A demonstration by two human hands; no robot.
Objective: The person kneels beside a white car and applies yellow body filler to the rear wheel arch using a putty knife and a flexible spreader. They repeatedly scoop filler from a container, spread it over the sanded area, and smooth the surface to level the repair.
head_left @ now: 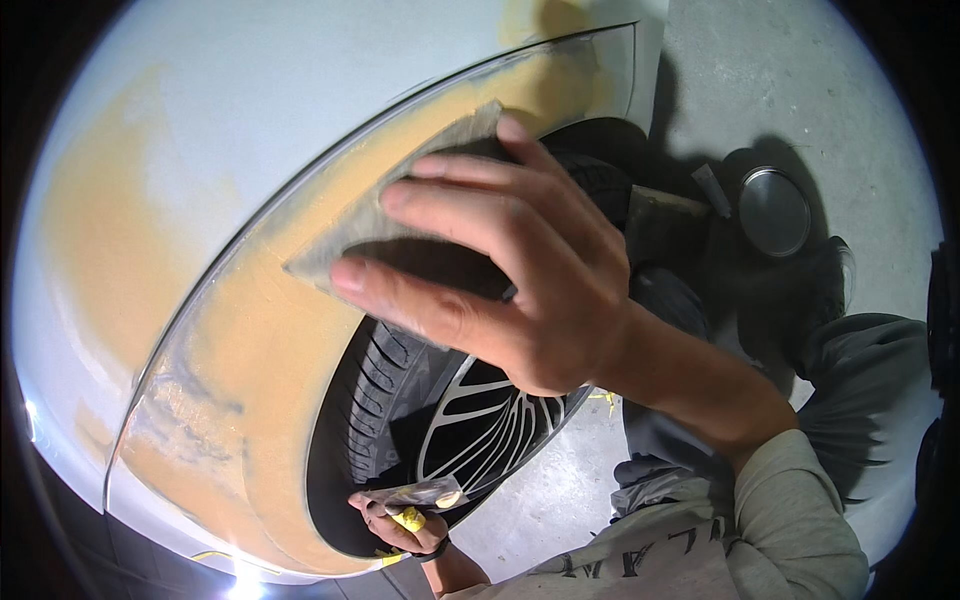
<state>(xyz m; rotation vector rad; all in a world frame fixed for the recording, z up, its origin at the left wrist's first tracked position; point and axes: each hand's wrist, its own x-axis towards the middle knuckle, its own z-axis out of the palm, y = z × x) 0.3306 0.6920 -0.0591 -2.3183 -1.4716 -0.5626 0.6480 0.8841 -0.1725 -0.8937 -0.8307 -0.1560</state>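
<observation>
With fingers spread across its back, my right hand [540, 260] presses a thin grey putty spreader [335, 245] against a car's wheel-arch panel [270, 370]. Yellowish filler covers much of that panel, with greyish patches lower left. The spreader's long edge lies on the filler just below the panel seam; my fingers hide part of it. Lower down, beside the tyre, my left hand [400, 525] grips a small flat putty plate [425, 492]. Lumps of yellow putty [410, 518] sit on the plate and by the fingers.
A tyre [385, 390] and black-and-silver wheel rim [500, 420] stand inside the arch. On the concrete floor at right lie a round metal lid [775, 212] and a small flat tool [712, 190]. My dark-trousered leg [860, 400] is at right. A bright light [245, 582] shines at lower left.
</observation>
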